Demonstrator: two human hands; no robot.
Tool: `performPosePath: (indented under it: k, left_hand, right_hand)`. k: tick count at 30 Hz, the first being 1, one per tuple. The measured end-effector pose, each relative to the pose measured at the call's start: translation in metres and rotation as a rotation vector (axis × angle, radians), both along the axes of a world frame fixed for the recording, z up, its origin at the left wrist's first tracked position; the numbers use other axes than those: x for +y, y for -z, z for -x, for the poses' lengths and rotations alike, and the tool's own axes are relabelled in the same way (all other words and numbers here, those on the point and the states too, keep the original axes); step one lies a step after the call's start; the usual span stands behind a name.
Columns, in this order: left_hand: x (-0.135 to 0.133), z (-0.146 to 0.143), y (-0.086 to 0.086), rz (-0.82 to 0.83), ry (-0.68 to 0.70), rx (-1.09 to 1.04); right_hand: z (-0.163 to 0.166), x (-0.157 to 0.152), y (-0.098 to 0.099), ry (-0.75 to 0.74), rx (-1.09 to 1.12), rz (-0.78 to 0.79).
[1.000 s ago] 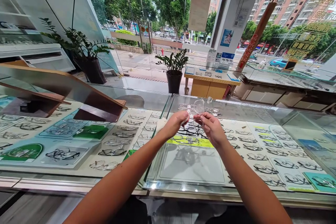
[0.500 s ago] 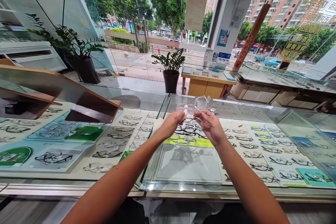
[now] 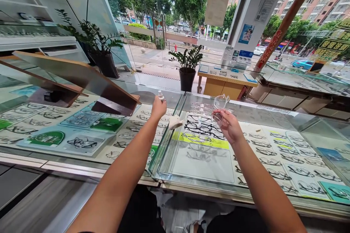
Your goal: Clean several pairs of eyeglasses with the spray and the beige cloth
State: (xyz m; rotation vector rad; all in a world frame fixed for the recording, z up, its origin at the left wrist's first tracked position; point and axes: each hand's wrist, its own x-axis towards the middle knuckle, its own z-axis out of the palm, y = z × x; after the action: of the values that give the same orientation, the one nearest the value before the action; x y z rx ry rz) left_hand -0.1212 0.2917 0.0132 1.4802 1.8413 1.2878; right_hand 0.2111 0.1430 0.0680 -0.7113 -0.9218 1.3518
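My right hand (image 3: 229,124) is closed on a pair of clear-framed glasses (image 3: 219,105), held a little above the glass counter (image 3: 273,114). My left hand (image 3: 158,108) has its fingers wrapped round a small white bottle (image 3: 161,96) over the seam between the two display cases. A crumpled white cloth (image 3: 175,122) lies on the glass between my hands. Rows of spectacles (image 3: 202,128) lie in the case below.
A tilted wooden-backed mirror (image 3: 76,76) stands on the left counter. Potted plants (image 3: 187,66) stand on the floor behind the cases, near a small wooden table (image 3: 226,83). Glass shopfront windows face the street.
My left hand let go of the glasses, moved left and took hold of the small white bottle. The right hand kept the glasses and shifted slightly right. The cloth now lies on the glass.
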Motion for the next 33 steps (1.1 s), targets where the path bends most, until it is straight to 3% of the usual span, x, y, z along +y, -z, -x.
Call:
performPosePath:
  k: [8, 11, 14, 15, 16, 18, 21, 24, 28, 31, 33]
  left_hand:
    - [-0.01, -0.005, -0.003, 0.066, -0.035, 0.048]
    - [-0.022, -0.016, -0.019, 0.008, -0.147, 0.069]
    - [-0.042, -0.027, -0.049, -0.212, -0.27, 0.155]
    - [-0.051, -0.029, -0.06, -0.284, -0.174, 0.212]
    - [-0.06, -0.031, -0.069, -0.28, 0.014, 0.265]
    - [-0.076, -0.034, -0.081, -0.123, 0.4, 0.405]
    - [-0.089, -0.036, -0.08, 0.167, 0.67, 0.676]
    - [-0.087, -0.039, -0.068, 0.286, 0.7, 0.8]
    - [-0.074, -0.038, -0.06, 0.213, 0.673, 0.787]
    - [-0.065, -0.032, -0.064, 0.066, 0.681, 0.63]
    - [-0.059, -0.029, -0.067, -0.045, 0.698, 0.388]
  right_hand:
    - [-0.001, 0.003, 0.004, -0.004, -0.001, 0.0]
    - [-0.001, 0.003, 0.004, -0.004, -0.001, 0.006]
    - [-0.002, 0.003, 0.004, 0.001, -0.002, 0.009]
    - [-0.002, 0.003, 0.003, 0.002, -0.002, 0.01]
    - [-0.003, 0.003, 0.003, 0.004, -0.002, 0.009]
    - [-0.004, 0.003, 0.002, 0.008, -0.001, 0.008]
    - [-0.005, 0.002, 0.001, 0.006, 0.0, 0.004]
    - [-0.004, 0.002, 0.001, 0.004, -0.001, -0.005]
    - [-0.004, 0.002, 0.002, 0.003, -0.006, 0.002]
    - [-0.004, 0.003, 0.002, 0.01, -0.015, 0.001]
    - [-0.004, 0.003, 0.002, 0.017, -0.029, -0.004]
